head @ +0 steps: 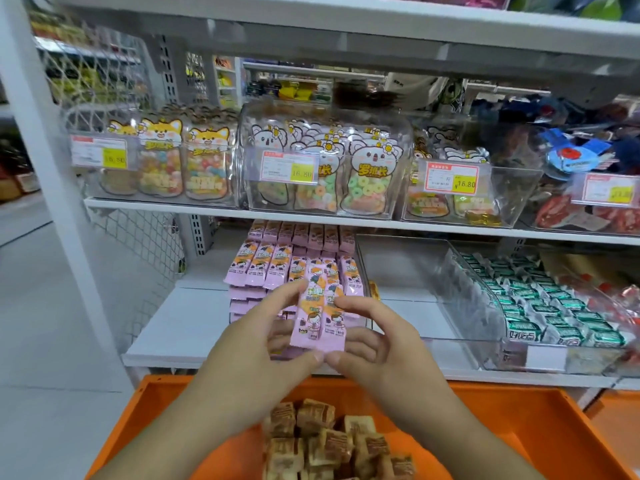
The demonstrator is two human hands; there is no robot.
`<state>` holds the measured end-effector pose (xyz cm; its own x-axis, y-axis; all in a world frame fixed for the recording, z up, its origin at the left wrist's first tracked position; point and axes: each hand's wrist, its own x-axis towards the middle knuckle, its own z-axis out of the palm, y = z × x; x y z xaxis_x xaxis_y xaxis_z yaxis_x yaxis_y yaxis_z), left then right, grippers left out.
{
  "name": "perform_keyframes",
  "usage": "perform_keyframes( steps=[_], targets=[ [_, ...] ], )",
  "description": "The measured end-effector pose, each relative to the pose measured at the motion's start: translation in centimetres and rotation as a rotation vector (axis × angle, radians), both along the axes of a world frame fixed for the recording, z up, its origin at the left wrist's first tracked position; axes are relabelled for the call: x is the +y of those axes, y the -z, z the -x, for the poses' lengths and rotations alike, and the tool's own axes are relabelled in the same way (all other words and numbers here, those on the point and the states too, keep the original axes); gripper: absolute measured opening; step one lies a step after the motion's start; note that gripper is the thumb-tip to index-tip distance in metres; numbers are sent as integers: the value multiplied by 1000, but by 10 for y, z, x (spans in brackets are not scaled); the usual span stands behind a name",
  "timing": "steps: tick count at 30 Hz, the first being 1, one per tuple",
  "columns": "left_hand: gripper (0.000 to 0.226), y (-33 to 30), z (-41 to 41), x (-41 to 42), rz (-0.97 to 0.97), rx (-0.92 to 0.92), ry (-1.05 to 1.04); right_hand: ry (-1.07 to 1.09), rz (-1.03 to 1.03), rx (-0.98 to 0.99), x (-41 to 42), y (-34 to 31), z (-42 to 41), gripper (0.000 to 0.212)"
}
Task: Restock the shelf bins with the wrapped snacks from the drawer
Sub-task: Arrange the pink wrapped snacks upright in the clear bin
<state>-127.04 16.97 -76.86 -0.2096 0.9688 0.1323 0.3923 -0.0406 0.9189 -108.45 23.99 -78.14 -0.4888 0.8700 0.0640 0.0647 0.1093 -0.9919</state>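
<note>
Item: pink snack packets point(320, 313), long axis upright, which I am pinching between left hand point(256, 344) and right hand point(377, 344), stacked pink rows point(277, 268) lying just beyond.

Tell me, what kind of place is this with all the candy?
Most likely a snack shop or supermarket aisle. Clear shelf bins hold bagged sweets, with price tags clipped on the front. Both hands, left hand and right hand, hold pink snack packets above an orange drawer of wrapped snacks.

Glossy pink film wrappers point(320, 306); clear plastic bins point(429, 271); orange plastic drawer point(554, 427).
</note>
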Motion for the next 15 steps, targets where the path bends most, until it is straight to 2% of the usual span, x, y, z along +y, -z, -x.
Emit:
perform_keyframes(
  steps=[3, 6, 10, 15],
  targets=[
    [87, 1, 16, 6, -53, 219, 5, -16, -59, -54, 6, -2, 6, 60],
    [76, -1, 24, 18, -149, 545, -47, 26, -145, -124, 17, -5, 15, 60],
    [66, -2, 39, 51, -263, 813, -99, 116, -371, -204, 48, -11, 26, 57],
    [58, 6, 55, 91, -223, 987, -160, 164, -601, -449, 81, -13, 38, 55]
  ],
)
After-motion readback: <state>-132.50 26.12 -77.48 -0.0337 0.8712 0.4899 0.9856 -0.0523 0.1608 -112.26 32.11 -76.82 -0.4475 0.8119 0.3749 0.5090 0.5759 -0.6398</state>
